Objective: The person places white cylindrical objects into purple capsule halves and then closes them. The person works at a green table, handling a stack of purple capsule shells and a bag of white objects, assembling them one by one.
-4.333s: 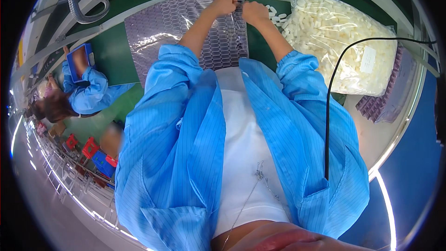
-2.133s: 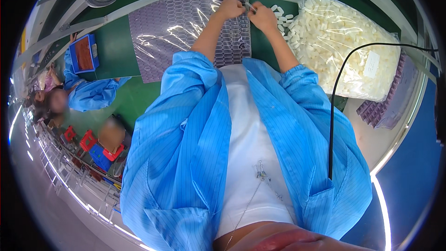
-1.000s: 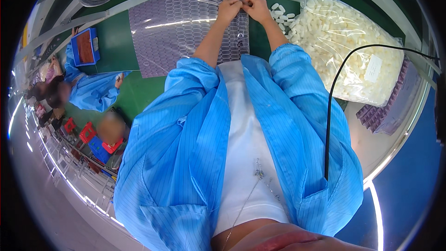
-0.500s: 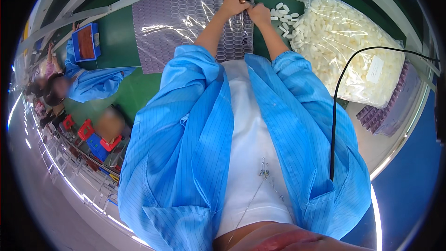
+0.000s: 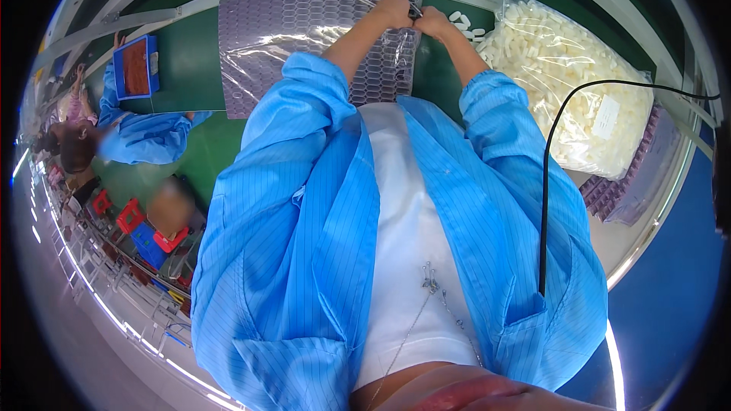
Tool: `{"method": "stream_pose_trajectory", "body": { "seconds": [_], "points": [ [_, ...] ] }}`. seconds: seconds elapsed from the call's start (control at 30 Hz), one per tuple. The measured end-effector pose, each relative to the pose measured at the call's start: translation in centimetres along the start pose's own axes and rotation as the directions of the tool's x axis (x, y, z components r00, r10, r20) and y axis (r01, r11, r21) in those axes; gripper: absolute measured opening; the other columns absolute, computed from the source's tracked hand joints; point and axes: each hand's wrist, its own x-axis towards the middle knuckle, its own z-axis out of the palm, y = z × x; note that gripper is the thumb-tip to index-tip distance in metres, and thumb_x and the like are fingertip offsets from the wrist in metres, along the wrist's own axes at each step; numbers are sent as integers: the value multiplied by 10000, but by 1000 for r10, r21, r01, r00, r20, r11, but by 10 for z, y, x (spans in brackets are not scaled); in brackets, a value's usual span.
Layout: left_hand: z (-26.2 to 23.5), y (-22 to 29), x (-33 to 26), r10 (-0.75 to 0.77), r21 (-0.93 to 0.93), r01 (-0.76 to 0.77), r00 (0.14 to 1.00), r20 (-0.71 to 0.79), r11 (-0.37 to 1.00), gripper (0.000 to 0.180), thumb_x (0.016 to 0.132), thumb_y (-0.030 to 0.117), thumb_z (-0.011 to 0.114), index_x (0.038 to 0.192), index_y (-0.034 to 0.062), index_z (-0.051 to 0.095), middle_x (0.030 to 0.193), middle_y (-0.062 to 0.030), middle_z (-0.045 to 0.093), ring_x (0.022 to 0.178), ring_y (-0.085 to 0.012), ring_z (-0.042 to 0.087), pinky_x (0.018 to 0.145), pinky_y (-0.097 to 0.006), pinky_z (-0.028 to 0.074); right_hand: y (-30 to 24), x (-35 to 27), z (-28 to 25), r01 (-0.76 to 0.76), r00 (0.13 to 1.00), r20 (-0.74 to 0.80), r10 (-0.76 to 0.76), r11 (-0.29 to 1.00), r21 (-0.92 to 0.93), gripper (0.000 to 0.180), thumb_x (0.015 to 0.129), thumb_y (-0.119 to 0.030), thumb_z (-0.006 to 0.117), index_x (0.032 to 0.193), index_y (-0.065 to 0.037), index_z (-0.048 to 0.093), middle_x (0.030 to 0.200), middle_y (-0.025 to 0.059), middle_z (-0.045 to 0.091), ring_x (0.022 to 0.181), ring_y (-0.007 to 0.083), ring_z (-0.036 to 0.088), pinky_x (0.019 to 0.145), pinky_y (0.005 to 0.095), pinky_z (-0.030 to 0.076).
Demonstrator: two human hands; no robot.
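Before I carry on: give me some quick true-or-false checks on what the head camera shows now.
1. The clear bag of white pieces is right of the honeycomb-patterned sheet. True.
2. The left hand is far from the right hand. False: the left hand is close beside the right hand, near the sheet's upper right corner.
3. Loose white pieces lie between sheet and bag. True.
4. The black cable runs off leftward. False: it runs rightward.

Blue floor (image 5: 678, 251) at far right
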Motion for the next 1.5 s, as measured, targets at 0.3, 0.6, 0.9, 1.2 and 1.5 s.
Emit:
{"method": "stream_pose_trajectory", "body": {
  "seconds": [0.3, 0.6, 0.9, 1.2, 1.5],
  "points": [
    [-20, 22, -15, 3, 102, -12, 996, 92, 995, 400, 655, 358, 668, 856, 13, 693, 883, -189, 673, 839, -324, 654, 783, -389, 522, 6, -3, -12, 286, 957, 87, -275, 945, -160, 384, 675, -250, 637, 997, -40, 640, 955, 230, 648, 939, 398, 608, 839, 447, 486],
    [-11, 48, -36, -295, 1, 301, 934, -203, 954, 325, 720, 291, 631, 961, 84, 695, 1158, -80, 571, 1148, -319, 452, 940, -438, 430, -13, -38, 13, -266, 924, -180, 339, 904, 336, 487, 713, -395, 588, 1040, -40, 654, 1066, 209, 638, 1029, 362, 600, 899, 415, 471],
    [-12, 73, -61, -194, 308, 360, 867, -459, 881, 677, 729, 360, 667, 1323, 149, 418, 1420, -180, 300, 1280, -502, 232, 978, -636, 289, 8, 0, 31, -316, 941, 109, 321, 711, 629, 288, 700, -254, 648, 803, 14, 673, 783, 154, 652, 677, 268, 629, 552, 369, 479],
    [2, 59, -53, -817, -441, 752, 572, 69, 490, 1050, 739, 364, 686, 1460, 48, -10, 1449, -357, -94, 1266, -655, -7, 909, -663, 376, 2, 9, 52, -412, 881, 50, 470, 712, 569, 304, 714, -217, 614, 894, 19, 682, 802, 162, 668, 632, 258, 650, 596, 343, 501],
    [5, 41, -57, -718, -325, 685, 696, 29, 651, 1011, 734, 403, 636, 1441, -47, 72, 1389, -416, 195, 1336, -537, 133, 1014, -684, 172, -15, -25, 23, -332, 939, 49, 341, 855, 400, 316, 715, -213, 601, 828, 81, 632, 789, 184, 631, 649, 276, 605, 569, 356, 464]
  ]
}}
